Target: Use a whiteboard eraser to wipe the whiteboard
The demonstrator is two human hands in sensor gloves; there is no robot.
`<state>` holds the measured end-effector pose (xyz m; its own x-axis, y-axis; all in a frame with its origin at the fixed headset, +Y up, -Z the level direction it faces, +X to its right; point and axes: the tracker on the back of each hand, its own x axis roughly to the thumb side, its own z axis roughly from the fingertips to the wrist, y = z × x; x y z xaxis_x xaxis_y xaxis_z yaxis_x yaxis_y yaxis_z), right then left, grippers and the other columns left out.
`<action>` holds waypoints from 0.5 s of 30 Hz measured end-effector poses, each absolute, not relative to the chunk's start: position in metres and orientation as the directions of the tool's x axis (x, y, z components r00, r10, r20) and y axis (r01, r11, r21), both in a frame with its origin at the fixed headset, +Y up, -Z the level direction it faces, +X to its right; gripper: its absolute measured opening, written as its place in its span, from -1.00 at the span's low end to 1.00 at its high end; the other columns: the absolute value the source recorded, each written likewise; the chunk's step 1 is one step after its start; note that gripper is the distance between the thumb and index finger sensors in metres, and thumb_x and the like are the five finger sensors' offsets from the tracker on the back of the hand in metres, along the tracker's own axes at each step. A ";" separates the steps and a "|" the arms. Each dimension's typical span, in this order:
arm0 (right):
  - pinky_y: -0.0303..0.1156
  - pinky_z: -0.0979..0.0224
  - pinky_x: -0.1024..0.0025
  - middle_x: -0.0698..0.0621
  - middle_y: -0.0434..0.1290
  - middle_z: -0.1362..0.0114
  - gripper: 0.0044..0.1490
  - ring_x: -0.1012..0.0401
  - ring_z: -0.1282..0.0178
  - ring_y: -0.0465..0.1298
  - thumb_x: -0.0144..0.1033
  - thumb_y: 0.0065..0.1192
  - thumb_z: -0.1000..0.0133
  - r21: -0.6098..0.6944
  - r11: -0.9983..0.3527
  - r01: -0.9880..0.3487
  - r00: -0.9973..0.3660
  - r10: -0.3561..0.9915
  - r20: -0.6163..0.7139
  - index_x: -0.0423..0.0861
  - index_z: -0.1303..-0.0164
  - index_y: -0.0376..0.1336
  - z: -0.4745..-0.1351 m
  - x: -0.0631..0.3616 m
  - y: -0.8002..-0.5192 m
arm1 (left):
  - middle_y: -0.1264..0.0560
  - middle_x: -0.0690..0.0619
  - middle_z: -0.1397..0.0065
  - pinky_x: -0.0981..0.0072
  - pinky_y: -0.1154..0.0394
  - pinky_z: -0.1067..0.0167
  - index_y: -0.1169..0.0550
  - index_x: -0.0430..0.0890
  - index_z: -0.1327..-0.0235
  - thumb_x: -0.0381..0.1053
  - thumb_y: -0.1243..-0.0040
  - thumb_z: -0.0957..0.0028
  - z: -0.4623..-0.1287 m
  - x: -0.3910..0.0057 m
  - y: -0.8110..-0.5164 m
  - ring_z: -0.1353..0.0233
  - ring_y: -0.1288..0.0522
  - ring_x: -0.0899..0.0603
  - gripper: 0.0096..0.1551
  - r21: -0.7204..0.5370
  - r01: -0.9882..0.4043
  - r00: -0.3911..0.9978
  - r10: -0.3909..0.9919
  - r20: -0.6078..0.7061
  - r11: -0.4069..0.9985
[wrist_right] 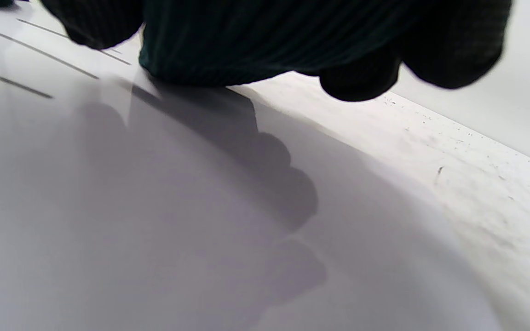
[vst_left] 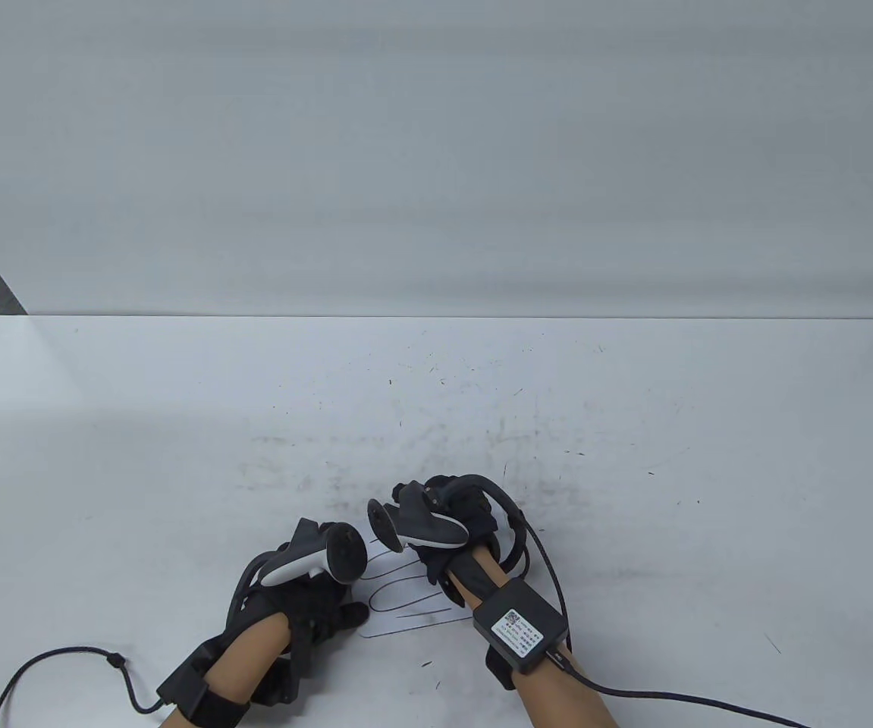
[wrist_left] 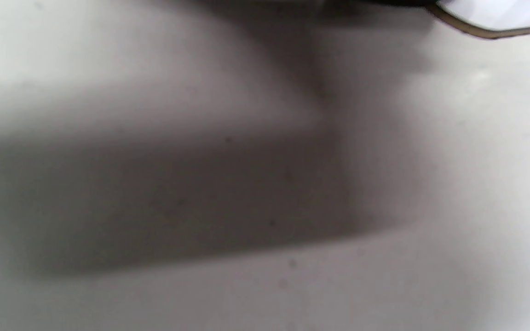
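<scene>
Right hand: the right hand (vst_left: 455, 523) lies near the desk's front edge, about midway along it, fingers curled downward. In the right wrist view its fingertips (wrist_right: 359, 82) hang close over the surface and a dark ribbed mass, the eraser (wrist_right: 265, 41), sits between them with its lower edge on the whiteboard. The hand appears to grip the eraser, though the grip itself is mostly hidden.
Left hand: the left hand (vst_left: 315, 599) rests just beside the right one, on its left and nearer the front edge, its fingers at the left border of the whiteboard. Whether it presses the sheet or lies loose cannot be told; the left wrist view is blurred and shows only shadowed surface.
Whiteboard: a thin white whiteboard (vst_left: 406, 607) lies flat on the desk between and under the two hands, near the front edge.
Marker lines: dark looping marker lines (vst_left: 406, 595) cross the whiteboard between the hands; in the right wrist view they run just left of the eraser.
Desk: the white desk (vst_left: 178, 425) bears grey smudges and small dark flecks around the hands.
Cables: black cables (vst_left: 72, 660) trail from both wrists toward the front edge.
</scene>
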<state>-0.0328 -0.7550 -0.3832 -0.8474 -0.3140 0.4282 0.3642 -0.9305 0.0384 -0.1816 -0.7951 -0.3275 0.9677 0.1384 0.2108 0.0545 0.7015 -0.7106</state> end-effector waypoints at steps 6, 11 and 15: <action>0.54 0.06 0.07 -0.29 0.32 -0.36 -0.16 -0.12 -0.09 0.49 0.11 0.11 0.14 0.019 -0.919 0.393 -0.828 -0.344 0.443 0.20 -0.37 -0.01 -0.363 -0.026 -0.760 | 0.66 -0.19 -0.45 -0.41 0.48 -0.37 0.55 -0.08 -0.30 0.23 0.18 0.10 -0.327 -0.181 -0.795 -0.46 0.65 -0.47 0.16 -0.706 0.053 0.968 0.138 0.210 0.706; 0.54 0.06 0.08 -0.29 0.32 -0.36 -0.15 -0.12 -0.09 0.49 0.11 0.11 0.15 0.039 -0.910 0.413 -0.804 -0.344 0.485 0.19 -0.37 -0.02 -0.322 -0.003 -0.761 | 0.65 -0.19 -0.45 -0.41 0.47 -0.38 0.55 -0.08 -0.31 0.23 0.17 0.10 -0.327 -0.181 -0.795 -0.46 0.64 -0.48 0.16 -0.703 0.055 0.969 0.133 0.210 0.709; 0.54 0.05 0.08 -0.29 0.31 -0.36 -0.14 -0.12 -0.10 0.49 0.12 0.11 0.15 0.042 -0.905 0.424 -0.786 -0.345 0.513 0.19 -0.37 -0.03 -0.289 0.019 -0.760 | 0.64 -0.19 -0.46 -0.41 0.46 -0.38 0.54 -0.07 -0.32 0.23 0.16 0.11 -0.327 -0.181 -0.794 -0.47 0.63 -0.47 0.16 -0.701 0.056 0.969 0.130 0.208 0.711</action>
